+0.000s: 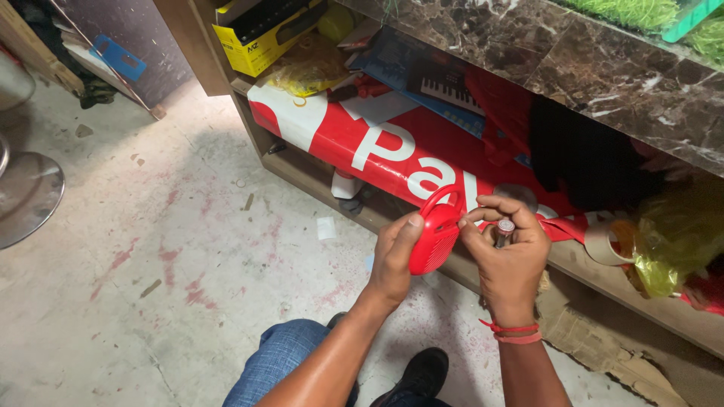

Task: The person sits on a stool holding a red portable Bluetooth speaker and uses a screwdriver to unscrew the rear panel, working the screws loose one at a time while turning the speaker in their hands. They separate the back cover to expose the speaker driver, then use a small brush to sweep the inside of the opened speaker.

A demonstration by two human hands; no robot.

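I hold a small red speaker (435, 240) in the air in front of me, above the floor (151, 301) and just off the front edge of the low shelf (317, 177). It is a rounded, flattish oval, bright red all over, with a fine mesh face turned toward my left palm and a thick red loop at its top that arches up like a carry handle. My left hand (394, 260) wraps it from the left, thumb lying along its upper edge and the other fingers curled behind it where I cannot see them. My right hand (509, 252) sits just to its right, touching the speaker's right edge; the thumb and forefinger are pressed together at that edge, close under the loop, and the other fingers are curled around a small cylinder with a round silvery end (505, 226) that faces up. A red thread band (515, 332) circles my right wrist. Behind the speaker, on the shelf, lies a long red and white roll (362, 143), and beyond it a toy keyboard box (445, 87) and a yellow box (260, 41). A tape roll (603, 241) rests at the shelf's front edge to my right, beside a yellow plastic bag (675, 237). Above it all runs a dark marble desk (603, 68). My knee in blue jeans (283, 362) and a black shoe (418, 377) show below.
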